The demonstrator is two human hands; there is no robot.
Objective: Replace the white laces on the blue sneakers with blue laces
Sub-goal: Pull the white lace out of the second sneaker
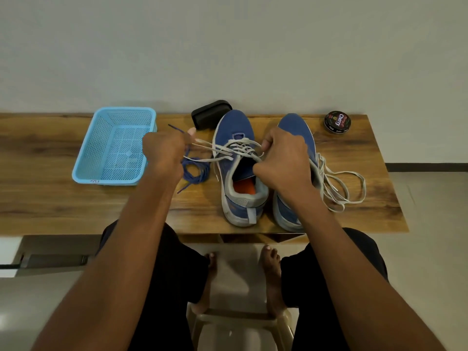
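Both hands work the left sneaker (238,163): left hand (164,150) pinches its limp white lace (207,148) ends, right hand (283,158) fingers curled at the eyelets; pull near the eyelets.

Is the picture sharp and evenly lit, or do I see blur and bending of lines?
Head view: soft, even light, no hard glare; wide-angle bending curves the table edges; the left hand looks slightly motion-blurred, while the polish tin label stays readable.

blue basket (114,148) – table's left | black case (206,114) – back edge | polish tin (337,122) – right | wooden table (50,198)
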